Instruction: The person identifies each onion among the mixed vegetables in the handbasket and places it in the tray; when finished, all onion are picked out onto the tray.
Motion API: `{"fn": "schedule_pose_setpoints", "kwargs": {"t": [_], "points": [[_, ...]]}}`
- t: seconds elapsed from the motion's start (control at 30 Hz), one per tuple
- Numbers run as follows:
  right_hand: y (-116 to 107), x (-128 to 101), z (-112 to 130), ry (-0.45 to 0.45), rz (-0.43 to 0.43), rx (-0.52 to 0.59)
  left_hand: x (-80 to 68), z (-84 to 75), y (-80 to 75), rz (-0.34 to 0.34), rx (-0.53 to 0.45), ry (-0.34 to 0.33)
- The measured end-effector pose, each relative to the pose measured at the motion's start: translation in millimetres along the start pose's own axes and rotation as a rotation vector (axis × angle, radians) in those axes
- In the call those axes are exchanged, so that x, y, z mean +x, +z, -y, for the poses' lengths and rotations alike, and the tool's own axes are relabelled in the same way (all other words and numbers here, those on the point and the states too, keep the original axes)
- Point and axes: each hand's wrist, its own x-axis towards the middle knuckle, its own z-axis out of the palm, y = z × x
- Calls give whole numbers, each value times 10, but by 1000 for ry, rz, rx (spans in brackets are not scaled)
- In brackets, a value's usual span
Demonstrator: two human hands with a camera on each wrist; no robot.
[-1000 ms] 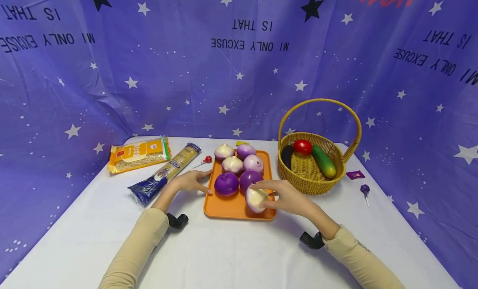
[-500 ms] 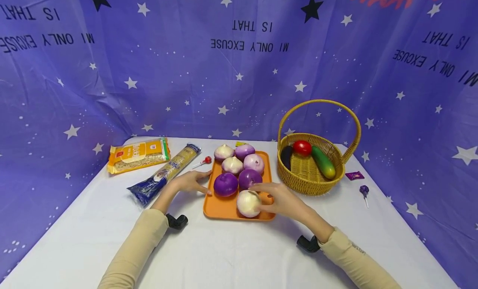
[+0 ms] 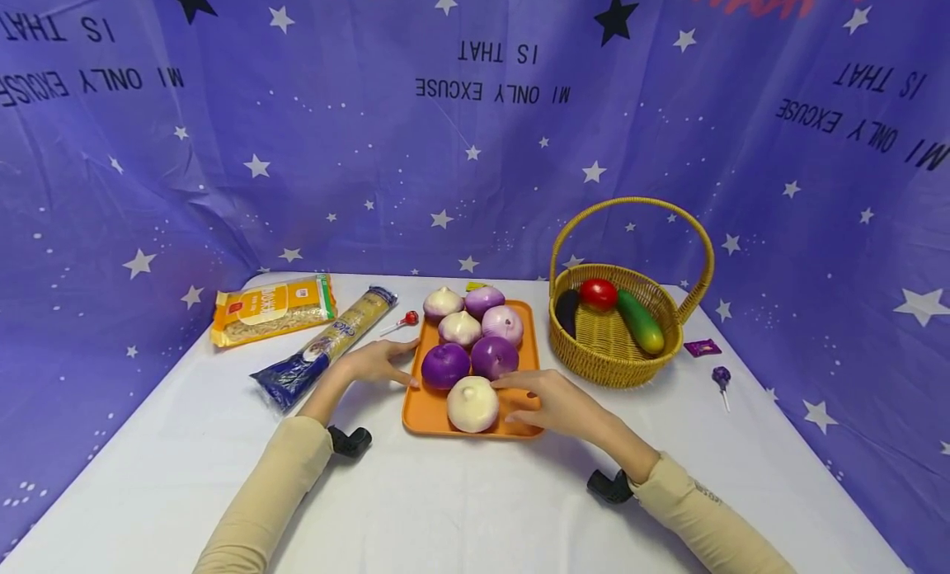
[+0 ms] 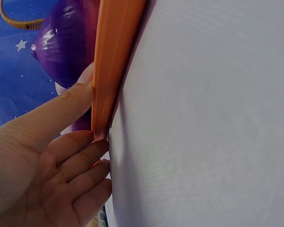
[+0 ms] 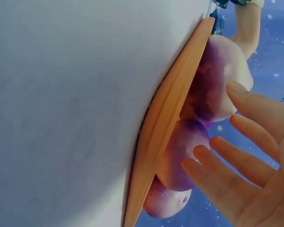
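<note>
An orange tray [image 3: 430,413] holds several purple and white toy onions. The white-topped onion [image 3: 472,404] sits alone at the tray's near side, in front of two dark purple onions [image 3: 446,366]. My right hand [image 3: 560,402] is just right of that white-topped onion, fingers spread and holding nothing; in the right wrist view the fingers [image 5: 232,172] are extended beside the onions. My left hand [image 3: 374,363] is at the tray's left edge. In the left wrist view its thumb [image 4: 61,111] touches the tray's rim, and the other fingers lie loosely bent against its side.
Right of the tray stands a wicker basket [image 3: 609,368] with a tomato [image 3: 598,294], cucumber [image 3: 640,321] and eggplant [image 3: 567,312]. A purple lollipop [image 3: 721,377] and wrapped candy [image 3: 702,348] lie beyond it. Left are a pasta pack [image 3: 326,343], yellow food bag [image 3: 275,310] and red lollipop [image 3: 410,318].
The white-topped onion has gone down onto the tray and shifted left, from a tilted hold to upright. My right hand has let go of it and drawn slightly away. The left hand stays put.
</note>
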Motion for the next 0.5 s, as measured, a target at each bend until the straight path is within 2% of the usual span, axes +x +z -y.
{"fn": "schedule_pose_setpoints", "kwargs": {"t": [0.27,0.5], "points": [[-64,-7,-30,-16,-29,0,-7,-3,-8,-11,4,44],[-229,-47,-57,-28,-63,70,-6,1,-9,-3,25,21]]}}
